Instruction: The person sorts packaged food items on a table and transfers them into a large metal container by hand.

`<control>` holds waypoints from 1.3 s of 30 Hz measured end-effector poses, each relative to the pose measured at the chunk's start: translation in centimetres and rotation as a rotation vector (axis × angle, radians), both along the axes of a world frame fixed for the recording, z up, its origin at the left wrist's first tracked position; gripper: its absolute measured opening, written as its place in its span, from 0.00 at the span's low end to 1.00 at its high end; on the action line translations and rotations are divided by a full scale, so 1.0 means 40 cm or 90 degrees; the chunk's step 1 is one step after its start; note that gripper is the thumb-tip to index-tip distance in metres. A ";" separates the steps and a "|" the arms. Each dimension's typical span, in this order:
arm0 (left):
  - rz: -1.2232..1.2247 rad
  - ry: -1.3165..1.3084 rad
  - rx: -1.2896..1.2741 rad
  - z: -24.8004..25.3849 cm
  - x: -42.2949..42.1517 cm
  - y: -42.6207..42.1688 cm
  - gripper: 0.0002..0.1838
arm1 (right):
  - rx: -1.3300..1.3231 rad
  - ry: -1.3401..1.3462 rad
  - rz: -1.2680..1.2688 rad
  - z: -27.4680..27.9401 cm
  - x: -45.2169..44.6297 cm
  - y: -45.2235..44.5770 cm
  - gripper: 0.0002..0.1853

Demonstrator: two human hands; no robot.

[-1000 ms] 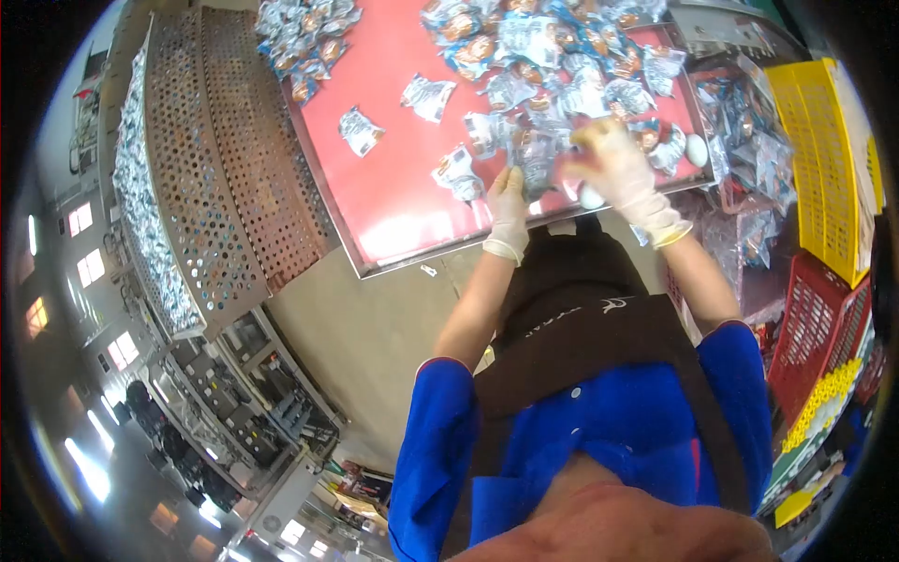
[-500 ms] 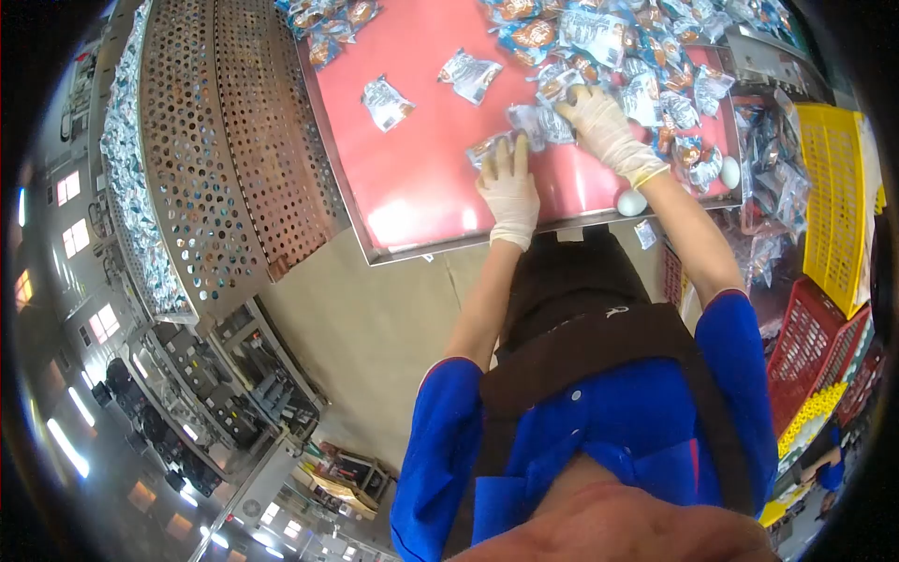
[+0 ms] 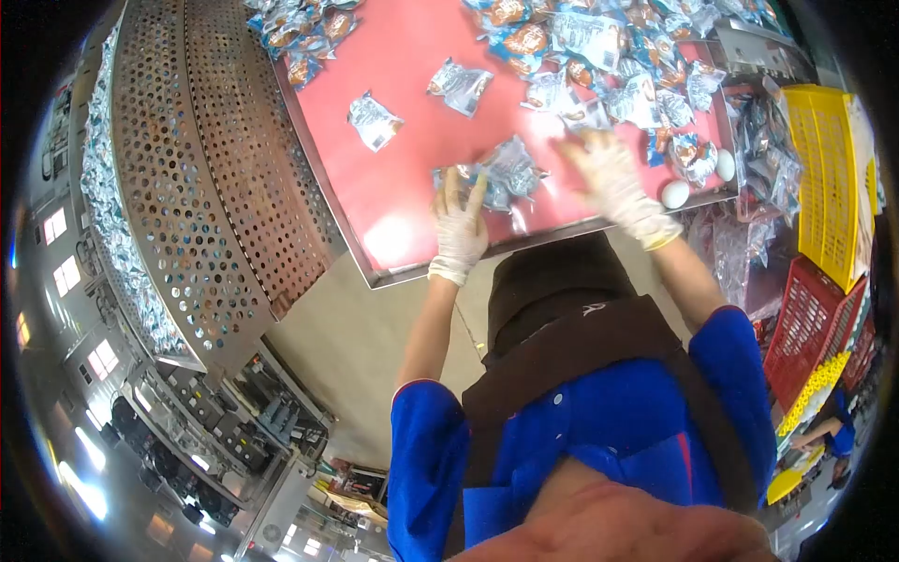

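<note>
Gloved in white, my left hand (image 3: 459,228) lies with fingers apart on the near edge of a few wrapped packets (image 3: 510,175) on the red tabletop (image 3: 412,122). My right hand (image 3: 613,183), also gloved, is spread over the table to the right, its fingertips just below the packets of the large pile (image 3: 637,98). Nothing shows in its grasp. Two single packets, one silvery (image 3: 375,122) and one beside it (image 3: 460,86), lie farther left. Two white egg-shaped objects (image 3: 674,194) rest at the near right corner.
A perforated metal chute (image 3: 187,169) stands left of the table. Bagged packets (image 3: 763,150), a yellow crate (image 3: 819,178) and a red crate (image 3: 810,328) are on the right. Another person's arm (image 3: 817,434) shows at the lower right. The table has a raised metal rim (image 3: 403,275).
My left hand has shifted left with the packets near it, now lying together. My right hand has come away from the packet it touched and moved nearer the table's front edge.
</note>
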State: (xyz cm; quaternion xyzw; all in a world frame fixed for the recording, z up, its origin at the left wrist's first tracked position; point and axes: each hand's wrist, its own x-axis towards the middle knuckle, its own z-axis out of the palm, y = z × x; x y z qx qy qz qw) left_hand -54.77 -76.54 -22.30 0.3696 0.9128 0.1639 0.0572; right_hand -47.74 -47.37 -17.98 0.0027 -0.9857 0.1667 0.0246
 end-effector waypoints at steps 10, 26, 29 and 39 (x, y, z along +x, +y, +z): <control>-0.007 -0.003 0.146 0.112 -0.263 0.064 0.44 | -0.189 0.028 -0.070 -0.146 0.003 -0.045 0.29; 0.122 -0.056 0.238 0.071 -0.345 0.024 0.33 | -0.462 -0.133 -0.187 -0.020 -0.232 0.031 0.29; 0.434 -0.217 0.262 0.072 -0.192 -0.125 0.35 | -0.336 -0.076 -0.080 0.027 -0.124 0.042 0.28; 0.415 0.003 0.226 -0.020 0.065 -0.111 0.49 | -0.145 -0.067 0.003 -0.058 0.030 0.021 0.41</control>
